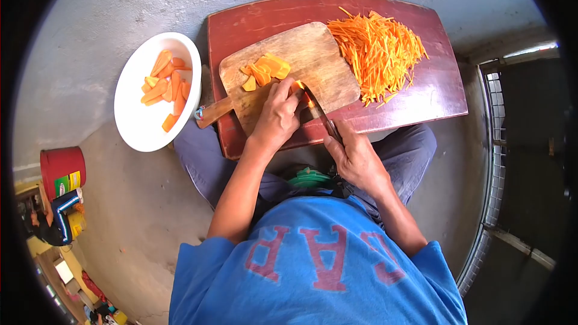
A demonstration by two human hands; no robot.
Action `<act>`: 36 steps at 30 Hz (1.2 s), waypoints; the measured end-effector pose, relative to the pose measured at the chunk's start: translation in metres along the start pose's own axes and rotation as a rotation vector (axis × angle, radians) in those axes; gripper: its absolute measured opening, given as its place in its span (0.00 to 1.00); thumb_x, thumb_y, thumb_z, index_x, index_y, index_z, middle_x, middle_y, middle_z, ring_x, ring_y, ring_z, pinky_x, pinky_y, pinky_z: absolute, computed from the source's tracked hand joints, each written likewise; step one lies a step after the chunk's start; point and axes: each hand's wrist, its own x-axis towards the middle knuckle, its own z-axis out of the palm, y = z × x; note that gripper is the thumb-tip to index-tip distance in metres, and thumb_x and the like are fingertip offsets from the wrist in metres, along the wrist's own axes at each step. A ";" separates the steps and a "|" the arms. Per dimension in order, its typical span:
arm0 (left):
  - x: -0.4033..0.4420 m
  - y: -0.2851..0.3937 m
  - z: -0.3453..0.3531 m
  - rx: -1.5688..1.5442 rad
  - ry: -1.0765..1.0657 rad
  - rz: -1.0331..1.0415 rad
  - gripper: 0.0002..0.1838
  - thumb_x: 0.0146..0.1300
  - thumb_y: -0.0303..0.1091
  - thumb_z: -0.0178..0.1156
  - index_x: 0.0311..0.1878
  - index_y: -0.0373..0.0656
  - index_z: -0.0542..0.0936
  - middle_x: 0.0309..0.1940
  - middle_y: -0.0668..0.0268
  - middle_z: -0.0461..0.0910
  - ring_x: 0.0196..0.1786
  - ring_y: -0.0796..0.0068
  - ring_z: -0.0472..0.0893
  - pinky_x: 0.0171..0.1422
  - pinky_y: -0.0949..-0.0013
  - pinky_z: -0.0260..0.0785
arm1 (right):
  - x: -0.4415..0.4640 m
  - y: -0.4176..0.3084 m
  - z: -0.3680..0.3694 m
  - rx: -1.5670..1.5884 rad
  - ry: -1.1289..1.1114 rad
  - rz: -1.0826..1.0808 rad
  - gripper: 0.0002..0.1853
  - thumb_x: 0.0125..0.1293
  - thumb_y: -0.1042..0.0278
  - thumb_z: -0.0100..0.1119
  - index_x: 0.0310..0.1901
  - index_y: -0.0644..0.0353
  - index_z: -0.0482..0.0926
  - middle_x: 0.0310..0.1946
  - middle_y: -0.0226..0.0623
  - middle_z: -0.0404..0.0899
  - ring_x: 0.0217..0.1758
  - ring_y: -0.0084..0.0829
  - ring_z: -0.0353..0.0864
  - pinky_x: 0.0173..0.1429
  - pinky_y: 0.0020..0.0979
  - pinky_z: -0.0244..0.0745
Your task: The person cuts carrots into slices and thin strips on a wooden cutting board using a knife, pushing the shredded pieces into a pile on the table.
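Observation:
My right hand (359,157) grips the handle of a knife (318,109), its dark blade angled up and left over the wooden cutting board (322,54). Beside the blade my left hand (280,113) has its fingers curled down on the board, pressing a carrot piece (296,86) that is mostly hidden under the fingertips. A few orange bits lie by the blade. Just beyond my left hand, a small pile of carrot slices (265,70) rests on the board. To the board's right, a large heap of thin carrot strips (382,54) lies on the red table (433,93).
A white basin (133,108) holding several carrot chunks (171,87) stands left of the table. The board's handle (215,111) sticks out over the table's left edge. A red bucket (63,162) and a person (57,219) are at far left. A wall runs behind the table.

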 end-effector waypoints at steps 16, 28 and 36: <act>-0.002 -0.006 0.005 -0.016 0.108 0.073 0.21 0.63 0.12 0.63 0.60 0.26 0.85 0.64 0.39 0.82 0.61 0.34 0.83 0.68 0.45 0.80 | 0.023 0.009 0.015 0.010 0.017 0.048 0.11 0.87 0.67 0.59 0.59 0.67 0.77 0.33 0.58 0.77 0.37 0.56 0.81 0.46 0.50 0.77; -0.001 -0.008 0.009 -0.030 0.135 0.029 0.14 0.65 0.15 0.72 0.54 0.30 0.90 0.55 0.49 0.86 0.58 0.44 0.87 0.64 0.50 0.82 | 0.024 0.001 0.020 -0.047 0.038 0.039 0.10 0.86 0.67 0.59 0.55 0.68 0.77 0.34 0.63 0.78 0.38 0.64 0.82 0.46 0.53 0.77; -0.003 -0.008 0.008 -0.105 0.198 0.065 0.16 0.57 0.11 0.65 0.49 0.29 0.87 0.50 0.48 0.83 0.54 0.40 0.83 0.62 0.47 0.81 | 0.016 -0.006 0.021 -0.008 0.058 0.003 0.11 0.85 0.67 0.60 0.54 0.69 0.76 0.36 0.69 0.81 0.44 0.72 0.84 0.48 0.58 0.77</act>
